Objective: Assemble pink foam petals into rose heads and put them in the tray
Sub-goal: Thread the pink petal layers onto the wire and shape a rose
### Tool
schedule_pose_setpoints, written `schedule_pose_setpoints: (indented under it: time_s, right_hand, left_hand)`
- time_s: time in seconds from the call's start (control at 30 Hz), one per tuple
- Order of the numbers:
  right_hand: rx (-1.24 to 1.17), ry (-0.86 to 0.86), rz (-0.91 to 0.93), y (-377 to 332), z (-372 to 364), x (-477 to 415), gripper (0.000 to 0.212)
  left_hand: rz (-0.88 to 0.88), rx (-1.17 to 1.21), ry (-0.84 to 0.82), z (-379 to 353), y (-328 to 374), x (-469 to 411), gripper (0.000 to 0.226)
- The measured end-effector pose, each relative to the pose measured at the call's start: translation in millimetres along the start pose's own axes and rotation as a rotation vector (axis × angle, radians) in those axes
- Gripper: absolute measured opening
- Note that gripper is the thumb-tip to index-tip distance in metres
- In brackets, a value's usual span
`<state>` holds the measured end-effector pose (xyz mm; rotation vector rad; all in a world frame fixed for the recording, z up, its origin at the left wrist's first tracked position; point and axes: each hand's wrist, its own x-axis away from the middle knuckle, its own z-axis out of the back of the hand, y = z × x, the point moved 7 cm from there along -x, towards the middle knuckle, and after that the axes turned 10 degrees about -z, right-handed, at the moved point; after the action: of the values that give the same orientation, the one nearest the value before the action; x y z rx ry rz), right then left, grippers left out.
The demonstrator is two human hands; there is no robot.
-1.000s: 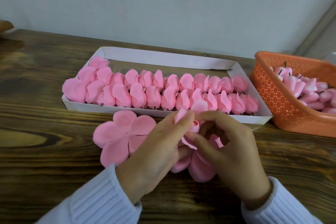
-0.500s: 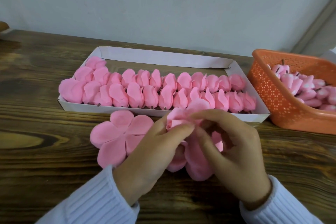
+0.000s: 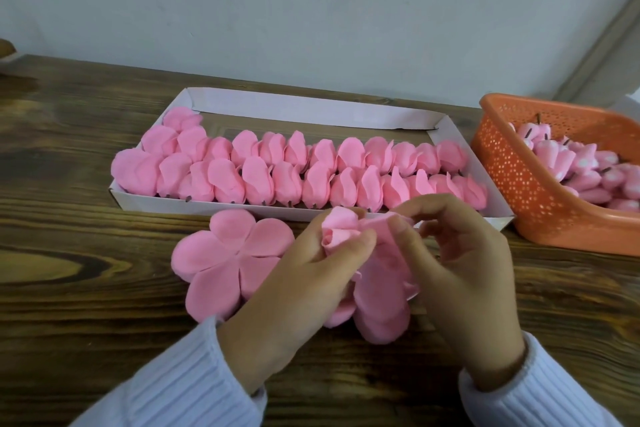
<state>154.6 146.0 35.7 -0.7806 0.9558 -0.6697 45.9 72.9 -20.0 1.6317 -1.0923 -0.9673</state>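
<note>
Half-made rose head [image 3: 341,231] is being held just above the wooden table [image 3: 79,315], right in front of the near wall of the white tray [image 3: 304,108]. It is being gripped by the left hand [image 3: 294,291], with thumb and fingers curled round the rolled bud. An outer petal [image 3: 384,222] is being pinched at its top edge by the right hand [image 3: 464,288], fingertips closed on it and the other fingers loosely curled. Loose petals [image 3: 381,308] are hanging below the bud between the two hands and are partly being hidden by both. A flat five-petal piece [image 3: 228,253] is lying on the table just left of the left hand, its right edge being covered by that hand. Two rows of finished rose heads [image 3: 263,177] are lying in the front part of the tray. The heads at the right end of the front row are being partly blocked by the right hand's fingers. An orange basket [image 3: 519,191] is sitting close beside the tray on the right, with pink buds [image 3: 585,166] being held in it. Both wrists are being covered by white ribbed sleeves [image 3: 180,388].
</note>
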Motion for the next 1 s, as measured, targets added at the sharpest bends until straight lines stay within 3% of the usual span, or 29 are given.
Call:
schedule_pose_setpoints:
  time_s: [0.07, 0.2, 0.3, 0.5, 0.6, 0.77, 0.9, 1.0]
  right_hand:
    - [0.004, -0.007, 0.03, -3, -1, 1, 0.014]
    - [-0.008, -0.003, 0.096, -10, 0, 3, 0.02]
    - [-0.041, 0.008, 0.105, -12, 2, 3, 0.024]
    - [-0.068, -0.01, 0.143, -18, 2, 6, 0.026]
    - [-0.05, -0.01, 0.166, -20, 2, 7, 0.021]
    - [-0.046, -0.018, 0.203, -24, 1, 7, 0.016]
    - [-0.015, -0.071, 0.234, -25, -3, 10, 0.023]
    - [0.02, -0.091, 0.244, -25, -6, 11, 0.026]
  left_hand:
    - [-0.012, -0.024, 0.013, 1, 0, 0, 0.014]
    - [-0.039, -0.142, 0.011, 2, 3, 0, 0.034]
    - [-0.134, -0.255, -0.032, -1, 12, 0, 0.015]
    - [-0.269, -0.443, -0.151, -14, 25, 3, 0.029]
    - [-0.262, -0.441, -0.132, -14, 23, 2, 0.039]
    - [-0.199, -0.349, -0.078, -8, 18, 1, 0.013]
    - [-0.185, -0.381, -0.124, -11, 17, 7, 0.041]
    - [-0.178, -0.375, -0.17, -14, 16, 3, 0.034]
